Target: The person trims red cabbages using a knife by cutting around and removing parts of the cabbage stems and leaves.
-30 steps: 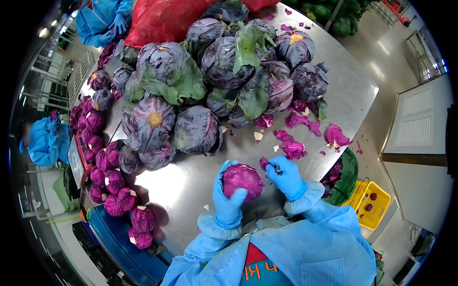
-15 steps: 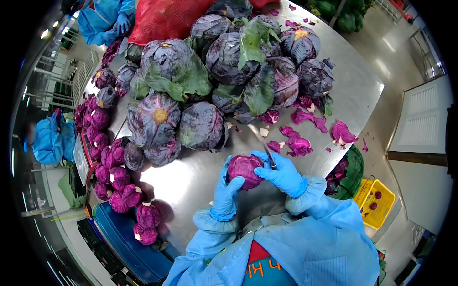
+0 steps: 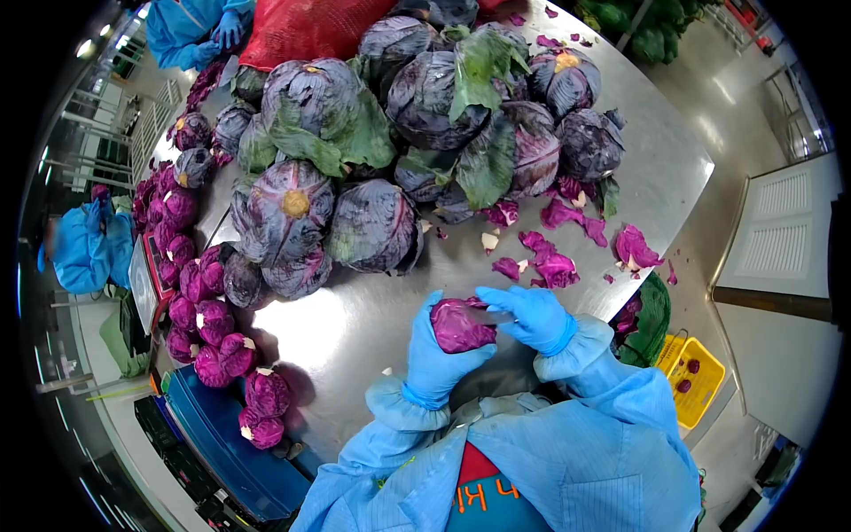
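My left hand (image 3: 436, 359) is closed around a trimmed red cabbage (image 3: 461, 325), cupping it from the left and below. At the cabbage's right side is my right hand (image 3: 529, 316), fingers bent, by a lifted leaf edge. The knife seen in this hand a moment ago is mostly hidden now, and its blade cannot be made out. Both hands wear blue gloves. Beyond them lie loose purple leaves (image 3: 556, 269) and pale stem bits (image 3: 489, 241). A pile of large untrimmed red cabbages (image 3: 376, 225) with green outer leaves rises farther back.
Trimmed cabbages (image 3: 214, 322) line the left of the metal table (image 3: 660, 146), near a blue bin (image 3: 226, 443). A red mesh sack (image 3: 306, 31) lies at the back. A green basket (image 3: 654, 319) and yellow crate (image 3: 696, 381) stand right. Two co-workers in blue (image 3: 93, 248) are at left.
The knife blade that pointed away from me has dropped from sight. My right hand has turned and shifted slightly right, and my left hand has tilted the cabbage. The view has shifted slightly.
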Demonstrator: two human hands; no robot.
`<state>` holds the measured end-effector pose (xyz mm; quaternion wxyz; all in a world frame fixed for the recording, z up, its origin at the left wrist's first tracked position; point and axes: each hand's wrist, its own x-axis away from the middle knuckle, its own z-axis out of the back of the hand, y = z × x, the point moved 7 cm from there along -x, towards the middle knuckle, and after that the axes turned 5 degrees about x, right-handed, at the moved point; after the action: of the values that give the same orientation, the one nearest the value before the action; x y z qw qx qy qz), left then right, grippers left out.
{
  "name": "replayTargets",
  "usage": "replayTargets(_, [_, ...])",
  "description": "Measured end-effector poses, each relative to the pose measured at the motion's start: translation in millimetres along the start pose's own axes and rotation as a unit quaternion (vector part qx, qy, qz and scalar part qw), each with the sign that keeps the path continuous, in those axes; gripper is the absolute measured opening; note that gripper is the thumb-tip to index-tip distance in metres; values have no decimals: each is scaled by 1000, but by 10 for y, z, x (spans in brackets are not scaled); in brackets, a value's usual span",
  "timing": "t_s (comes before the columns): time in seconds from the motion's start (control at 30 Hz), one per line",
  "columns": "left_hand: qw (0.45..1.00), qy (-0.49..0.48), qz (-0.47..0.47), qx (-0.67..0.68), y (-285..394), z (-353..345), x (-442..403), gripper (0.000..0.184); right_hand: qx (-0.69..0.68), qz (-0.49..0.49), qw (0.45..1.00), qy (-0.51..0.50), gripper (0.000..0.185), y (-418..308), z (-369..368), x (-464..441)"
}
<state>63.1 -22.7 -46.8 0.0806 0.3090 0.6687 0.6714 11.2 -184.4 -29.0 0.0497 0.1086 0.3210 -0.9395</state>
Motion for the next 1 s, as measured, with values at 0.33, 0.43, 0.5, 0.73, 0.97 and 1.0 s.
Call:
replayTargets(0.33, [963, -76, 72, 248, -39, 101, 18, 107, 103, -140, 982, 77, 31, 595, 70, 196])
replayTargets(0.43, [923, -108, 79, 360, 28, 96, 10, 109, 107, -256, 954, 114, 39, 604, 232, 188])
replayTargets(0.5, [927, -129, 55, 347, 6, 109, -37, 112, -107, -310, 936, 131, 47, 522, 252, 151])
replayTargets(0.73, [926, -190, 94, 311, 206, -46, -9, 117, -521, -293, 799, -64, 54, -132, -158, 51])
replayTargets(0.97, [906, -106, 182, 367, -80, 31, 22, 78, -262, -136, 954, -47, 52, -120, -82, 2])
replayTargets(1.0, [903, -111, 180, 374, -110, 21, 22, 76, -228, -125, 964, -50, 51, -114, -55, -14])
